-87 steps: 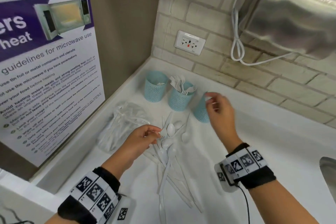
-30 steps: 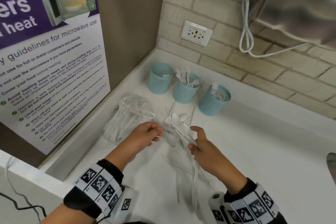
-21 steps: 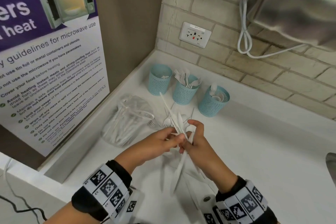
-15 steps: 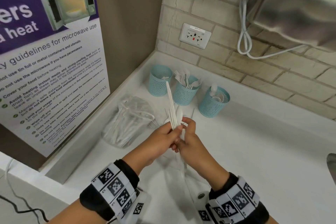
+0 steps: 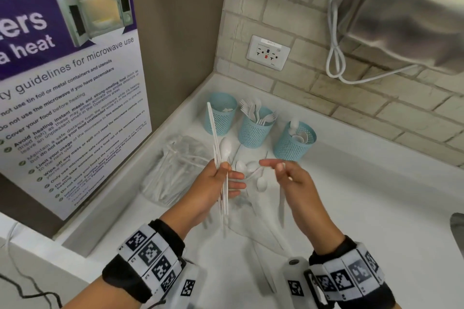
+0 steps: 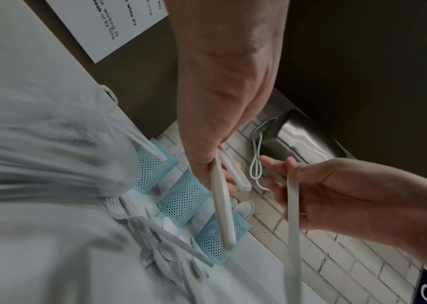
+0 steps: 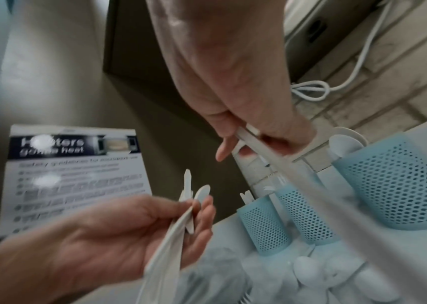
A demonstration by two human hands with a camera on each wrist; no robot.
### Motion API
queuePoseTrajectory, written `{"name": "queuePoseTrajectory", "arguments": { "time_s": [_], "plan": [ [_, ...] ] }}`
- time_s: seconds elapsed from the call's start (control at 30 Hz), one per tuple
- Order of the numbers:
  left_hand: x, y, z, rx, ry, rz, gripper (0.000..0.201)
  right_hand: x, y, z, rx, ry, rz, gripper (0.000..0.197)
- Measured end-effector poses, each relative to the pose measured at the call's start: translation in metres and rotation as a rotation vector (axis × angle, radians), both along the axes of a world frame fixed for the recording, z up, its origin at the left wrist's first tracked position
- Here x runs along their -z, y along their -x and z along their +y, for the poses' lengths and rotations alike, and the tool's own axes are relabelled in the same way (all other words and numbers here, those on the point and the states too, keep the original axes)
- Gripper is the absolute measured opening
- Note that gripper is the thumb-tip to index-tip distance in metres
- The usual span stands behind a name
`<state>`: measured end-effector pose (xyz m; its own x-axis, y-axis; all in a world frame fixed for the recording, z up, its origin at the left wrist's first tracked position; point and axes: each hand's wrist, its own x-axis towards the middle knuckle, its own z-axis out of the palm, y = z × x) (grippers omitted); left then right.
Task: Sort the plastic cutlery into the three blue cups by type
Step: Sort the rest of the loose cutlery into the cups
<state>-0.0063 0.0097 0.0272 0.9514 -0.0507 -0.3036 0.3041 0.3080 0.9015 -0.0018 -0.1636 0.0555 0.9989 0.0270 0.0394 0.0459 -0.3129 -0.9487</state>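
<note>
Three blue mesh cups stand by the back wall: the left cup (image 5: 222, 118) with a few pieces, the middle cup (image 5: 254, 132) full of forks, the right cup (image 5: 295, 144) with spoons. My left hand (image 5: 227, 175) grips an upright bundle of white cutlery (image 5: 226, 149), a knife and a spoon sticking up from it. My right hand (image 5: 277, 167), just to its right, pinches a single white piece (image 5: 281, 204) whose handle hangs down; its type is not clear. Loose spoons (image 5: 261, 184) lie on the counter under both hands.
A clear plastic bag (image 5: 175, 168) of more cutlery lies left of the pile. The microwave poster (image 5: 62, 98) leans on the left wall. A wall socket (image 5: 268, 52), a white cable (image 5: 335, 57) and a steel appliance (image 5: 406, 12) are above. A sink edge (image 5: 458, 231) shows at the right.
Half a second ago both hands met on the bundle. My right hand has drawn away to the right with one piece, and my left hand keeps the rest upright.
</note>
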Motion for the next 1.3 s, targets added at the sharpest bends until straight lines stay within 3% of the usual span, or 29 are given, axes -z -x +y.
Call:
{"name": "queuePoseTrajectory", "arguments": {
  "time_s": [0.23, 0.4, 0.57, 0.67, 0.83, 1.0, 1.1, 1.2, 1.3],
  "plan": [
    [0.001, 0.002, 0.003, 0.029, -0.042, 0.019, 0.02, -0.005, -0.006, -0.016, 0.209, -0.306, -0.088, 0.032],
    [0.0, 0.001, 0.006, 0.022, 0.018, 0.037, 0.021, 0.005, -0.002, -0.012, 0.249, -0.524, -0.057, 0.016],
    [-0.003, -0.002, 0.013, -0.061, 0.094, 0.058, 0.019, 0.007, 0.0, -0.012, 0.297, -0.681, -0.086, 0.017],
    [-0.001, -0.002, 0.013, -0.027, 0.091, 0.05, 0.018, 0.009, 0.0, -0.01, 0.237, -0.743, -0.063, 0.023],
    [-0.002, -0.001, 0.007, 0.058, 0.043, -0.006, 0.021, 0.029, 0.01, 0.006, 0.014, -0.314, 0.088, 0.014],
    [-0.003, 0.002, 0.006, 0.111, -0.006, -0.027, 0.021, 0.035, 0.016, 0.011, -0.316, 0.264, 0.034, 0.033],
    [-0.001, 0.002, 0.006, 0.105, -0.034, 0.004, 0.023, 0.026, 0.012, 0.015, -0.31, 0.352, 0.03, 0.031],
    [0.0, 0.002, 0.007, 0.115, -0.086, -0.014, 0.025, 0.01, 0.004, 0.019, -0.212, 0.381, -0.139, 0.018],
    [0.0, 0.003, 0.01, 0.205, -0.171, -0.016, 0.026, -0.008, -0.007, 0.02, -0.223, 0.573, -0.398, 0.042]
  ]
}}
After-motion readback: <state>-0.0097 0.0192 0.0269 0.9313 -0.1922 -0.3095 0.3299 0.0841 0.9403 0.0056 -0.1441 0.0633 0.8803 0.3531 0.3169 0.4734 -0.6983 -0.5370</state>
